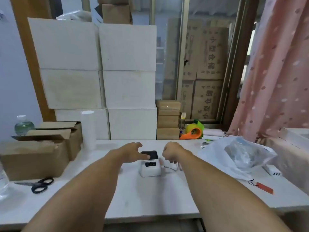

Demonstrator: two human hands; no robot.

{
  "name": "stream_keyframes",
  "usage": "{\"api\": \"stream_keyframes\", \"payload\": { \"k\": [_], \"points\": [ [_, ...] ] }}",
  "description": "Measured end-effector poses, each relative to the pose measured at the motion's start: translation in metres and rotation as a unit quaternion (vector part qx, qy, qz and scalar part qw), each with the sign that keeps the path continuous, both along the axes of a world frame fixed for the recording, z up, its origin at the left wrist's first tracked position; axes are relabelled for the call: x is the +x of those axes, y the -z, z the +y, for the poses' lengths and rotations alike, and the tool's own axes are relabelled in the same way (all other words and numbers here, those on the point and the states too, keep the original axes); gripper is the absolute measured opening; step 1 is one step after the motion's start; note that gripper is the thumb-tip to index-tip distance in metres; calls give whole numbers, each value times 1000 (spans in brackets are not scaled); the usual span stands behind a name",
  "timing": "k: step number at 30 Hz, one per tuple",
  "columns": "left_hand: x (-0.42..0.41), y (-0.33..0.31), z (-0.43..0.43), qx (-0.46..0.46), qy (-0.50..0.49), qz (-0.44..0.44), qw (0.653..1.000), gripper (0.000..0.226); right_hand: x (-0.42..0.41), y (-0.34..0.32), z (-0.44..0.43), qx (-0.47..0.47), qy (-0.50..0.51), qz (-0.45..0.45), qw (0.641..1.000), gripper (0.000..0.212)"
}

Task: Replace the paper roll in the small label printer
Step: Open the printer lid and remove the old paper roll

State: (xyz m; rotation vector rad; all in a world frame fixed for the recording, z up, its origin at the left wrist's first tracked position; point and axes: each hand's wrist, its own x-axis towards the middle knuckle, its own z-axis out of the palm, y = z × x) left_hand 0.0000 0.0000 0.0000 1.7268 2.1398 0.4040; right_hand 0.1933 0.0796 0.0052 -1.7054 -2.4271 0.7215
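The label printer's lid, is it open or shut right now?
Shut, it seems: the label printer shows its dark lid lying flat on the white body, left hand resting on it.

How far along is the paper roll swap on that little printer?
Barely begun, it seems. Done: nothing visible; the label printer sits on the table with its dark lid apparently shut. In hand: the left hand reaches onto the lid, the right hand is at its side. Left: opening it, swapping rolls, closing. No new roll is clearly visible.

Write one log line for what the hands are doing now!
left hand: on label printer lid | right hand: curled beside printer, apart | lid: shut | table
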Motion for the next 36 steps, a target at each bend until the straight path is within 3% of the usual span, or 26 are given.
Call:
{"api": "stream_keyframes", "payload": {
  "k": [3,6,9,12,17,20,28,33,36],
  "points": [
    [0,13,4,-13,3,-7,1000,97,-2,17,3,-45,9,39,998,25],
    [-1,29,7,-22,0,-18,1000,92,-3,33,3,-63,19,57,996,27],
    [-4,42,12,-10,-11,-81,997,82,-2,43,9,-80,37,92,992,19],
    [-5,49,16,20,-42,-172,984,87,-3,49,14,-100,48,131,985,14],
    [-10,59,23,42,-53,-198,978,93,-6,64,24,-123,84,167,975,25],
    [-17,64,28,48,-58,-213,974,97,-8,61,26,-125,95,142,977,15],
    [-24,76,36,47,-53,-238,969,102,-13,59,37,-84,68,69,992,32],
    [-26,75,37,32,-59,-229,971,100,-19,61,37,-52,47,46,997,15],
    [-28,78,34,36,-72,-253,964,100,-16,69,40,-54,39,56,996,22]
  ]
}}
